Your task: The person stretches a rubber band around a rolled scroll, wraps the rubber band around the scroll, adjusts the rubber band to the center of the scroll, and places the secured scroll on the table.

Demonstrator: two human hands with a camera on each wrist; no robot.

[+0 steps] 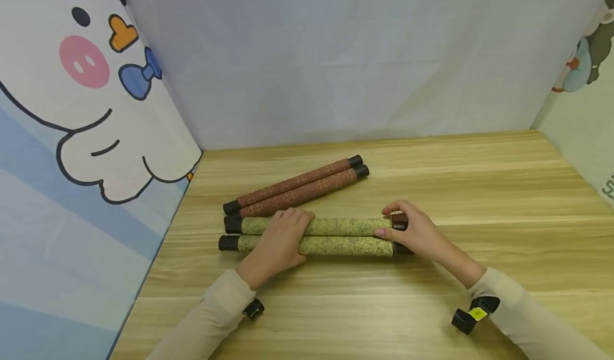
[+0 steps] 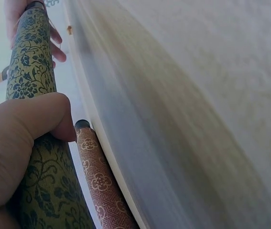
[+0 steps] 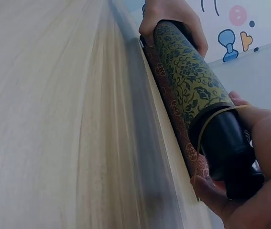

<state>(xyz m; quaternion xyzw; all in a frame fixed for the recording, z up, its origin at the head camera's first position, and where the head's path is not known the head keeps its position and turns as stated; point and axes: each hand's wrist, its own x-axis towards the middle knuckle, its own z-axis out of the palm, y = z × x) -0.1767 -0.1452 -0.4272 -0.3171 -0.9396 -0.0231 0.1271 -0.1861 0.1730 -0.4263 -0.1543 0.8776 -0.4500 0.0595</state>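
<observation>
A green, floral-patterned scroll [image 1: 345, 246], rolled from both ends into two parallel rolls with black end knobs, lies across the table. My left hand [image 1: 283, 240] grips it left of its middle, fingers over the far roll and thumb toward the near side. At its right end my right hand [image 1: 419, 233] holds a thin tan rubber band [image 3: 207, 125] between thumb and fingers. In the right wrist view the band arcs stretched across the black knob [image 3: 223, 138]. Part of the band is hidden behind the scroll.
Behind the green scroll a reddish-brown scroll [image 1: 307, 188], also in two rolls with black ends, lies at a slant. A pale wall sheet [image 1: 336, 56] rises at the table's back, and a cartoon-printed panel [image 1: 38, 152] stands on the left.
</observation>
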